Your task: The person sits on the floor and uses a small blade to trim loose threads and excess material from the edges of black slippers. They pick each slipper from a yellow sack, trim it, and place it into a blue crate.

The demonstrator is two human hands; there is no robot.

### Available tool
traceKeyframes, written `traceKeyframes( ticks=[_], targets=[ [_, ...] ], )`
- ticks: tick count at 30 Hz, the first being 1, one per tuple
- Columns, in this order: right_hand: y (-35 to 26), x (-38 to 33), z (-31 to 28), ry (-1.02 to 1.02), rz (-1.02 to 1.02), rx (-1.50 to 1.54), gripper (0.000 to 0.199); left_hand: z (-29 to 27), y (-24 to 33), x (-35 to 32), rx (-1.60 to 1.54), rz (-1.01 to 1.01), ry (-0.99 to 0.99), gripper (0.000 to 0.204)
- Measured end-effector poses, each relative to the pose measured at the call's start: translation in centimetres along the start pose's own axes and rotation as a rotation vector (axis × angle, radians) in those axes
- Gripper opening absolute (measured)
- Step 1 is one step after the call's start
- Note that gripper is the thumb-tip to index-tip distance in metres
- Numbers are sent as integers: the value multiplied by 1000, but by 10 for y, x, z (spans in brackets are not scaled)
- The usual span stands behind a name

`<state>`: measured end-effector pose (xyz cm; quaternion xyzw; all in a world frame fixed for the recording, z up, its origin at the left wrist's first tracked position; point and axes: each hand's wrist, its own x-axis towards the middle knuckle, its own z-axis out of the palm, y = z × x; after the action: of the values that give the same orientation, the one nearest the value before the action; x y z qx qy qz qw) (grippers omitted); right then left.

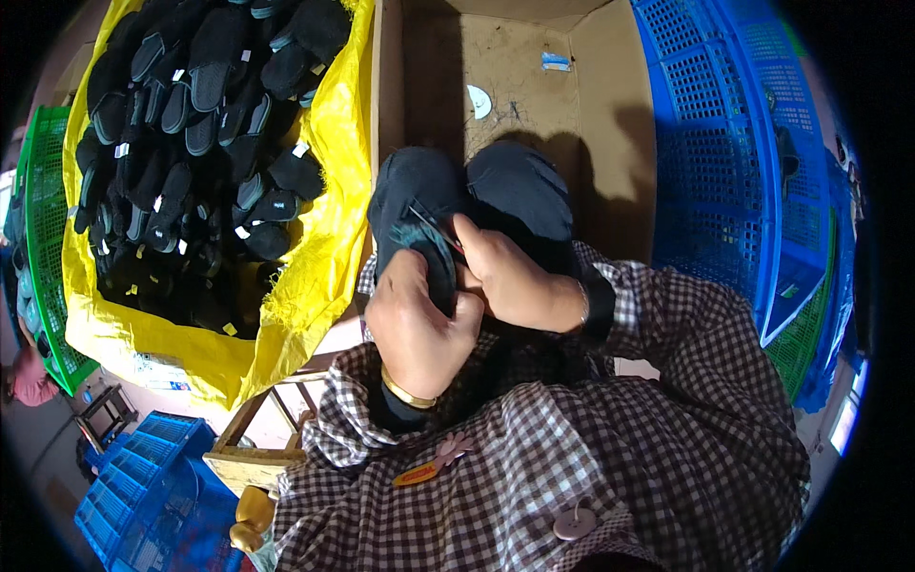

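Over my knees, two dark rounded shapes below the box, both my hands work close together. My left hand is closed, thumb and fingers pinching a dark slipper with a greenish-grey patch. My right hand is closed beside it, its thumb pointing up along a thin metal tool with a reddish part. The tool's tip lies against the slipper; its exact kind cannot be made out. Fingers hide much of the slipper.
A yellow woven sack full of black slippers stands at the left. Ahead is an open cardboard box with scraps and thread bits. Blue plastic crates rise at the right; another blue crate and a wooden stool stand lower left.
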<state>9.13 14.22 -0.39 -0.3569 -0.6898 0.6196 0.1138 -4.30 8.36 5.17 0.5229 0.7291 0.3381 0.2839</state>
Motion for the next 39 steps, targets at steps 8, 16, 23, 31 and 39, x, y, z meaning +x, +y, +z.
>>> traceKeyframes(
  ticks=[8,16,23,31,39],
  targets=[
    [20,-9,15,337,-58,293,35,13,6,-36,221,267,71,60],
    [6,-27,6,472,-209,69,31,46,-1,-39,407,217,223,76],
    [-7,-63,-51,702,-194,205,18,-25,10,-21,418,428,-311,78],
    [13,-100,-48,196,-467,-94,64,-11,33,26,160,677,-948,70],
    [32,-112,-55,228,-325,-236,76,20,23,32,121,735,-771,56]
  ],
)
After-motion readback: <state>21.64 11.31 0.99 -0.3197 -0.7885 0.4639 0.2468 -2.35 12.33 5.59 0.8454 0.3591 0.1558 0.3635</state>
